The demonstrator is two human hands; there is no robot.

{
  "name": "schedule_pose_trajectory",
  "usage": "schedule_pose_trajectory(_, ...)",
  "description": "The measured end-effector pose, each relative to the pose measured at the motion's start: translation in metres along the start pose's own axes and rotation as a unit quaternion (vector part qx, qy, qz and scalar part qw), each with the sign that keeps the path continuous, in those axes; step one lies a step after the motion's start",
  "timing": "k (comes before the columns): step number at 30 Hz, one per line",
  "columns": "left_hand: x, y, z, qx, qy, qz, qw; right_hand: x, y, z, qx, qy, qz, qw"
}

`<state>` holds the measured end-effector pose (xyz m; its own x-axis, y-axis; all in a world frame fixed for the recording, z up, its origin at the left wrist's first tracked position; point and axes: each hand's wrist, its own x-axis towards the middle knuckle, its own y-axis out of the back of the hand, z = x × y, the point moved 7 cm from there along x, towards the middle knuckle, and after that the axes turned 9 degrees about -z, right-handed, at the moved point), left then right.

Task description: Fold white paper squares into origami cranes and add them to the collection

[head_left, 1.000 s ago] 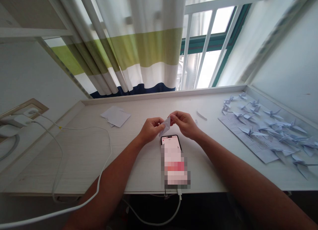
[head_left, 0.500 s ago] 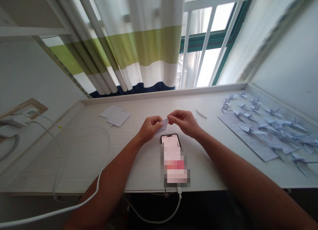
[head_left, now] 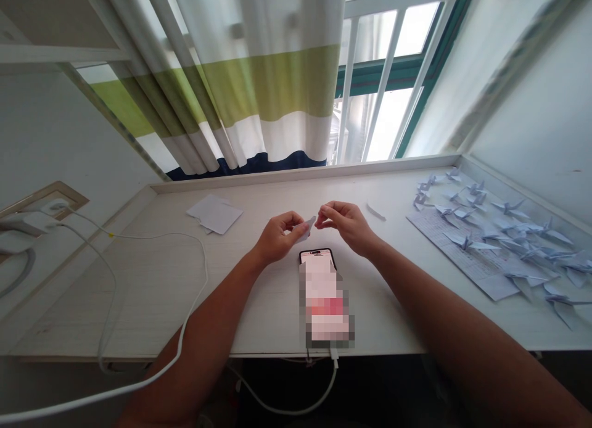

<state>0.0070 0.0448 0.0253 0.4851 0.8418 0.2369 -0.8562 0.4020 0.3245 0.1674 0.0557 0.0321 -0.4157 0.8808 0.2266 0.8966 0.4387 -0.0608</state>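
The left hand [head_left: 280, 238] pinches a small folded piece of pale lilac paper [head_left: 306, 229] between thumb and fingers, above a black-framed smartphone [head_left: 319, 292] lying on a white wood-grain desk [head_left: 139, 292]. The right hand [head_left: 346, 226], curled and holding nothing, stands just apart from the paper. Pale lilac folded paper cranes [head_left: 467, 243] lie far right, on and around a printed paper sheet [head_left: 462, 261].

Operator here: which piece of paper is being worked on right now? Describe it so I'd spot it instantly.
On the white desk, find the phone at the middle. Just above it, the person's left hand pinches a small, pale folded paper. Unlike the paper cranes off to the right, it is up in the air.
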Motion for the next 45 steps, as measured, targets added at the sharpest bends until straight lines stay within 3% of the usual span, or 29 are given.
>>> schedule_pose_trajectory(3, 0.0, 0.0, -0.003, -0.037, 0.008, -0.007, 0.999, -0.002, 0.0, -0.009, -0.035, 0.035, -0.004, 0.999)
schedule_pose_trajectory(8, -0.001, -0.004, -0.001, -0.12, 0.014, -0.034, 0.992, -0.006, -0.013, -0.018, -0.072, 0.048, -0.08, 0.993)
schedule_pose_trajectory(12, -0.002, -0.003, 0.001, -0.137, 0.023, -0.042, 0.989, -0.006, -0.012, -0.018, -0.076, 0.045, -0.077, 0.993)
schedule_pose_trajectory(25, -0.003, 0.006, 0.004, -0.008, 0.017, -0.069, 0.997, -0.009, -0.008, -0.02, -0.182, 0.065, -0.018, 0.981)
schedule_pose_trajectory(33, -0.003, 0.011, 0.008, 0.091, 0.002, -0.051, 0.995, -0.008, -0.009, -0.016, -0.138, 0.02, -0.006, 0.99)
schedule_pose_trajectory(40, -0.004, 0.008, 0.009, 0.008, 0.0, -0.067, 0.998, -0.006, -0.012, -0.006, 0.029, -0.03, -0.048, 0.998)
schedule_pose_trajectory(45, -0.004, 0.007, 0.009, -0.061, 0.006, -0.068, 0.996, -0.005, -0.012, -0.002, 0.067, -0.023, -0.058, 0.996)
